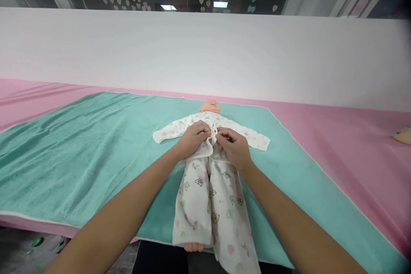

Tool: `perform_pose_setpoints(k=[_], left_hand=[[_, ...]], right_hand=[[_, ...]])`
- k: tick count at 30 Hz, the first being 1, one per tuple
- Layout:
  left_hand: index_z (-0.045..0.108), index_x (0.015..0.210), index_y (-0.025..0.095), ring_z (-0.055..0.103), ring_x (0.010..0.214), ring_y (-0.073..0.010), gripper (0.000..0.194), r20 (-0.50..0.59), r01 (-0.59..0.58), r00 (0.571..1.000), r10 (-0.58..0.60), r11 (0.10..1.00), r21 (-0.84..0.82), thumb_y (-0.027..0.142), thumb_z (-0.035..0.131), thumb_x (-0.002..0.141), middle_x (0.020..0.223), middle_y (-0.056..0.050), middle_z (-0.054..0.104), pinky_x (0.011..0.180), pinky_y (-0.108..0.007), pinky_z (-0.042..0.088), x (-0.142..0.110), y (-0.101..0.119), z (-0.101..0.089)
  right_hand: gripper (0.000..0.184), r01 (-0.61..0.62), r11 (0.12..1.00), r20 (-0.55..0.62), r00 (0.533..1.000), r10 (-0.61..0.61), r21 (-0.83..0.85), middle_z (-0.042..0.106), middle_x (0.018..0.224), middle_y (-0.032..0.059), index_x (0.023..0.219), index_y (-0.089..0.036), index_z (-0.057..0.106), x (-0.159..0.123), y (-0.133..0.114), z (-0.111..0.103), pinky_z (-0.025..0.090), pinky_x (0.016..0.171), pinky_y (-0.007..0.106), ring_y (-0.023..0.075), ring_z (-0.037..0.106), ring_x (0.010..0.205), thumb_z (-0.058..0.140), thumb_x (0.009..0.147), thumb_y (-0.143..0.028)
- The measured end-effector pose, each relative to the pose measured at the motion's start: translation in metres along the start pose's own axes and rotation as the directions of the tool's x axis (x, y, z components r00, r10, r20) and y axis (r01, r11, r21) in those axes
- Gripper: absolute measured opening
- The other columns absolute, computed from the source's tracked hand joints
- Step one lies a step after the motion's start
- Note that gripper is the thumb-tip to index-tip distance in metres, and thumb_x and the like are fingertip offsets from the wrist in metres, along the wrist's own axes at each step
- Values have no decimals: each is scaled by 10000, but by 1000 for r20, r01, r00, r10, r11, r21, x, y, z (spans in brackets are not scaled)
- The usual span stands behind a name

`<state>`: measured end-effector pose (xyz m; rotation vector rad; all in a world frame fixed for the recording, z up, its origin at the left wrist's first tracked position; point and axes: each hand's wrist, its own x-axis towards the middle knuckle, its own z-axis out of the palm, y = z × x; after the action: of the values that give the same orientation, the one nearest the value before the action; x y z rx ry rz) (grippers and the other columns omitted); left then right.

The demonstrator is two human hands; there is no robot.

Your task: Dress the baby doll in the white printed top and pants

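A baby doll lies on its back, head away from me, dressed in white printed clothes. Its long-sleeved shirt has both arms spread out to the sides. The front edges of the shirt stand up between my hands at the chest. My left hand pinches one edge of the opening, and my right hand pinches the other edge across from it. Any fastener between the fingertips is too small to make out. Printed trousers cover the legs, and the toes of one foot show below a cuff.
A teal blanket lies under the doll over a pink cover. Behind stands a white wall with dark glass and heart stickers above. A tan object sits at the right edge. A green object is on the floor at lower left.
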<state>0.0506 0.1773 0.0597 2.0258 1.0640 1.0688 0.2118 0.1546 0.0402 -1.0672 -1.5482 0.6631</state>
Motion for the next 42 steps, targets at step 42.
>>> perform_pose_setpoints(k=[42], left_hand=[[581,659,183,523,955,-169,259,-45,5,999,1,990,140,326,445,827,996,-29,527,905,-318,387,3,-6,6]], right_hand=[[160,244,956,93,968,-232,-160,639,992,7,798,-249,692,0,5,6,432,854,320,174,569,948,547,772,-185]])
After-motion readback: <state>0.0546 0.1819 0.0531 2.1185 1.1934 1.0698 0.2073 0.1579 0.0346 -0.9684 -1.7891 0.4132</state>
